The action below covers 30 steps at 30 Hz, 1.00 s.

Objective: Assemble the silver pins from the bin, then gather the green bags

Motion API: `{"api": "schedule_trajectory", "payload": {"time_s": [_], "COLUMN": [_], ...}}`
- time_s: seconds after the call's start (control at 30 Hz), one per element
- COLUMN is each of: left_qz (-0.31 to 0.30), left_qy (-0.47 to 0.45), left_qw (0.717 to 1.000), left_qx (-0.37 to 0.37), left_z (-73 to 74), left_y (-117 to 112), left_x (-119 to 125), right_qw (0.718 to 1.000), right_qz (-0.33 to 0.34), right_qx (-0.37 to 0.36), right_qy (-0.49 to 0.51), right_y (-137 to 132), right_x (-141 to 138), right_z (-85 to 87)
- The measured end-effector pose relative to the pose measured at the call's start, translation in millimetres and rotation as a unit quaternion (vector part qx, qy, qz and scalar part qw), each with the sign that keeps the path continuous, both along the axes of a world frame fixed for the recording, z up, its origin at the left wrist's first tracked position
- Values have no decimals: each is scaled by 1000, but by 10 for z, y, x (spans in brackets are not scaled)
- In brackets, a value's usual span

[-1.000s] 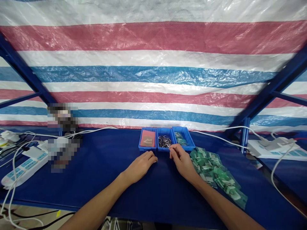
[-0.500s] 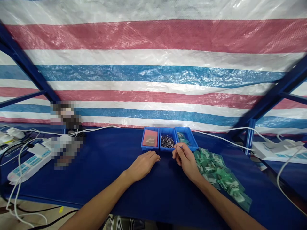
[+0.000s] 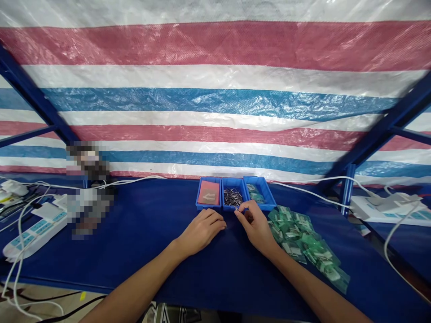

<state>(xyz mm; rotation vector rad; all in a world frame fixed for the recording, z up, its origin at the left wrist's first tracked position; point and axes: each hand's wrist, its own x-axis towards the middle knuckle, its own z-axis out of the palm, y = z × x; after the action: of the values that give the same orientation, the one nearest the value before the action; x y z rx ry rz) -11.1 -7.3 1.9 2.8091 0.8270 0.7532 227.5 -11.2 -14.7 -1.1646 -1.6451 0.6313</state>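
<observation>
My left hand (image 3: 202,231) rests low over the blue table, fingers curled together and pointing right. Whatever is under its fingertips is hidden. To its right, my right hand (image 3: 256,228) is closed in a pinch of thumb and forefinger. A tiny bright bit of a slim metal piece (image 3: 236,208) shows at those fingertips, just in front of the middle blue bin (image 3: 232,207). That bin holds a heap of slim dark metal pieces (image 3: 232,196), like screws or nails. Beside it, the left bin (image 3: 208,207) contains a reddish-pink packet (image 3: 209,193) with a pale arrow-like shape.
The right blue bin (image 3: 269,197) holds small green-tinted packets. Several clear green bags (image 3: 310,242) lie piled right of my right forearm. Power strips (image 3: 35,233) with white cables sit at both sides. A striped sheet (image 3: 215,103) hangs behind the table.
My right hand has tipped down and left, bringing the slim metal piece from upright to low by the bin's front edge. My left hand's fingers have turned further down. The view has shifted slightly.
</observation>
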Motion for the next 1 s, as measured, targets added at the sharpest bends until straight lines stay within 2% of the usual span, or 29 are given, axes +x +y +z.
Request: {"api": "schedule_trajectory", "payload": {"time_s": [0.1, 0.3, 0.43, 0.6, 0.77, 1.0], "left_qz": [-1, 13, 27, 48, 65, 49], "left_qy": [-13, -34, -34, -39, -28, -13], "left_qw": [1000, 999, 999, 997, 992, 988], "left_qx": [2, 12, -11, -43, -105, -146], "left_z": [-20, -75, -94, -95, -96, -80], "left_y": [8, 21, 9, -6, 0, 5], "left_x": [5, 22, 18, 6, 17, 9], "right_qw": [999, 987, 984, 982, 982, 983], "right_qz": [12, 51, 59, 50, 50, 43], "right_qx": [-19, -107, -105, -103, -100, -100], "right_qy": [27, 106, 134, 152, 149, 145], "right_y": [18, 50, 74, 72, 60, 78], "right_x": [7, 25, 21, 10, 5, 7], "right_z": [7, -69, -95, -48, -32, -43]}}
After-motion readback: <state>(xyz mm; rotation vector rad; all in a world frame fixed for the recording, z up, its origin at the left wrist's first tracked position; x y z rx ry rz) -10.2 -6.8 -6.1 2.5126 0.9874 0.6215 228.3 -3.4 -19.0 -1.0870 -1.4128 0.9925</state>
